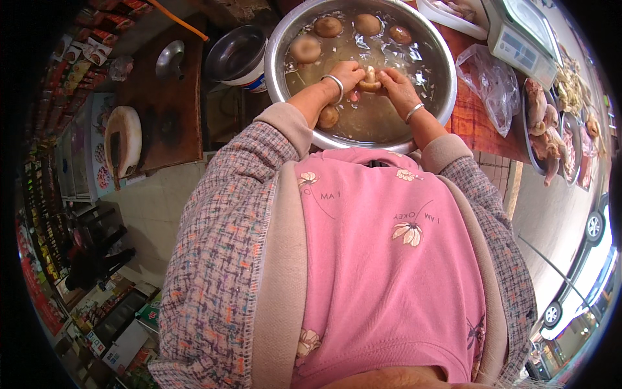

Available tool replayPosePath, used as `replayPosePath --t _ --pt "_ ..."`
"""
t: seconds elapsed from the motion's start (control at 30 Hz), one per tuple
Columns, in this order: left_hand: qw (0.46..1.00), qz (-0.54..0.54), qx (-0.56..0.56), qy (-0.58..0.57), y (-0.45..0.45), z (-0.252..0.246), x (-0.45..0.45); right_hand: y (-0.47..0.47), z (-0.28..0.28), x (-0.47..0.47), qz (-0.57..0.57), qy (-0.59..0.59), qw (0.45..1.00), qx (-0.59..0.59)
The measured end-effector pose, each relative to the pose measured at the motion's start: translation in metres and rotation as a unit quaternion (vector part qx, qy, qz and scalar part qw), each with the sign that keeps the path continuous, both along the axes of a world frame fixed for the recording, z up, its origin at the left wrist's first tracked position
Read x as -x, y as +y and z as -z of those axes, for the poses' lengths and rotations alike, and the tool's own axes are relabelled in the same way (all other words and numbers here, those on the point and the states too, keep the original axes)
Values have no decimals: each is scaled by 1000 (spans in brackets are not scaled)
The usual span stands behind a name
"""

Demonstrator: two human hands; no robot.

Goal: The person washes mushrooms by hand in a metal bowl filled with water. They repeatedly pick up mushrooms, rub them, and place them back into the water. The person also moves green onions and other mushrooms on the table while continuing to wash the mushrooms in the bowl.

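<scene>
A large steel basin (440, 104) of cloudy water stands before me. Over it, my left hand (346, 78) and my right hand (396, 85) hold a mushroom (370, 83) between them, its pale stem pointing up and its brown cap below. Each wrist wears a silver bangle. Brown mushrooms float around the basin: one (328, 27) at the top left, one (368, 24) at the top, one (400, 34) at the top right, and others at the left. Small bits of debris drift in the water.
Left of the basin are a dark bowl (235, 53) on a white bucket, a metal ladle (171, 59) and a round chopping board (131, 141) with a cleaver. At right lie a plastic bag (491, 82), a digital scale (520, 48) and a tray of raw poultry (544, 141). A white car is parked beyond.
</scene>
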State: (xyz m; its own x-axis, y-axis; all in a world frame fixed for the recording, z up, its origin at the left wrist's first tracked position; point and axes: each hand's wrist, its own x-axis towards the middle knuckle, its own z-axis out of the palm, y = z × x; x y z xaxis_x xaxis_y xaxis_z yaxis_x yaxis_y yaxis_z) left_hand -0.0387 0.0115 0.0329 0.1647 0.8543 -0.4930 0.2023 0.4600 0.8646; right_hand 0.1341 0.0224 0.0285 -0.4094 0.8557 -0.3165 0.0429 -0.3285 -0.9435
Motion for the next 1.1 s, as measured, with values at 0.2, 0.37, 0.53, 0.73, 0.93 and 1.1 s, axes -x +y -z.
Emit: replayPosePath --t 0.2,0.37,0.53,0.73,0.93,1.1 --pt "983 -54 -10 -176 -3 -5 -3 -5 -4 1 18 18 999 -39" --pt "988 -22 -45 -144 -6 -8 -7 0 1 -1 81 6 995 -50" --pt "993 7 -85 -75 -4 -6 -7 1 6 -2 83 52 995 17" --pt "996 -11 -25 -90 -3 -1 -4 -2 -1 1 79 25 995 47" --pt "987 -82 -79 -113 -2 3 -7 -5 0 4 3 45 998 -42" --pt "992 -9 -83 -91 0 3 -5 0 8 -2 5 38 999 -33"
